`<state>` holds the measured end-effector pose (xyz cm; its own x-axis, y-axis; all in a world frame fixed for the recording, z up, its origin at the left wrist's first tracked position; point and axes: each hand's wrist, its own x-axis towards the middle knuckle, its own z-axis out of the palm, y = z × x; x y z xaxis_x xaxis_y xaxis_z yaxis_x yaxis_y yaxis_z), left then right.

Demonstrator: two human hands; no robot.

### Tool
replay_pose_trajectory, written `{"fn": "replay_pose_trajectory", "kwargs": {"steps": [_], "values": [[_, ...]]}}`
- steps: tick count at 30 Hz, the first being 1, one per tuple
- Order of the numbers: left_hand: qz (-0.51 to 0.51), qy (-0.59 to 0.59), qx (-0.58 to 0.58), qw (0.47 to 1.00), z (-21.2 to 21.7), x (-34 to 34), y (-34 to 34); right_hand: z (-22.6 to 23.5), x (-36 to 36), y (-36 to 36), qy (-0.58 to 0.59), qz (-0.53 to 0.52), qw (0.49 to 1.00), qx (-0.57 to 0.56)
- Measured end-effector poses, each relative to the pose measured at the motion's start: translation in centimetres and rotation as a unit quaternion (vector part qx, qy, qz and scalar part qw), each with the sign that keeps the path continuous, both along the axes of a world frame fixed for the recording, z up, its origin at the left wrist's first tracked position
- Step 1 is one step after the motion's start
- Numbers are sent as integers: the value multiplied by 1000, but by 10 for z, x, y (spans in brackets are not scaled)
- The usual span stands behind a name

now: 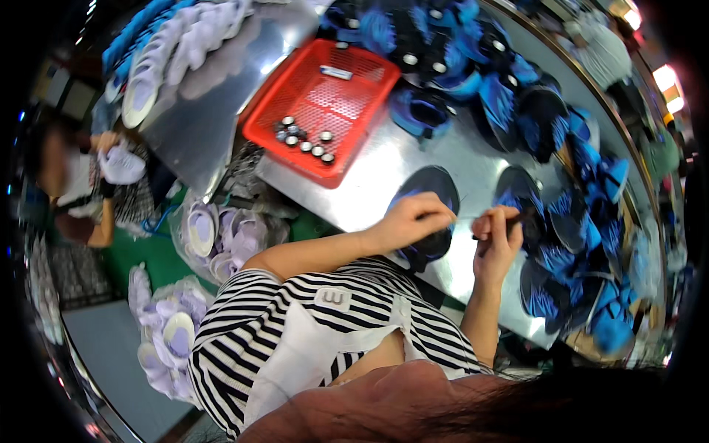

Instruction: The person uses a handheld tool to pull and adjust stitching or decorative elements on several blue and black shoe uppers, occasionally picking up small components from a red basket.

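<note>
A dark shoe (432,182) with blue at its edge lies on the metal table in front of me. My left hand (413,224) is over that shoe, its fingers curled in a pinch; whatever is between them, if anything, is hidden. Just to the right, my right hand (496,240) is raised with bent fingers closed on a small, thin dark object (523,216), too indistinct to name. A short gap separates the two hands. Beyond my right hand lies another black and blue shoe (515,184).
A red perforated basket (258,133) holds small round black-and-white pieces and a small white tube. Black and blue shoes (498,111) crowd the metal table's (295,171) far and right sides. White shoes (185,44) line the far left; bagged pale shoes (240,232) lie below. A person (81,184) handles a white shoe at left.
</note>
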<state>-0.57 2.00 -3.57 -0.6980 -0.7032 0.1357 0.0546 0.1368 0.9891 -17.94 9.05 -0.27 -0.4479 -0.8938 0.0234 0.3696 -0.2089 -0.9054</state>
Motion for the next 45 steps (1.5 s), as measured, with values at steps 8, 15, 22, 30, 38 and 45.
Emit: {"fn": "replay_pose_trajectory", "kwargs": {"steps": [8, 15, 22, 30, 38, 45], "values": [[-35, 244, 363, 898, -6, -6, -31, -2, -14, 29, -137, 107, 984, 46], [-57, -49, 58, 996, 41, -26, -19, 18, -27, 27, 328, -50, 943, 17], [-88, -49, 153, 983, 45, -29, -11, 4, -31, 20, 675, -32, 730, -105], [-63, 24, 263, 962, 12, -20, -11, -11, -10, 31, 82, 200, 976, 17], [-67, -53, 235, 968, 25, -30, -10, 6, -34, 34, 536, -13, 842, -58], [-52, -17, 186, 981, 26, -27, 0, 7, -32, 38, 662, -55, 744, -72]]}}
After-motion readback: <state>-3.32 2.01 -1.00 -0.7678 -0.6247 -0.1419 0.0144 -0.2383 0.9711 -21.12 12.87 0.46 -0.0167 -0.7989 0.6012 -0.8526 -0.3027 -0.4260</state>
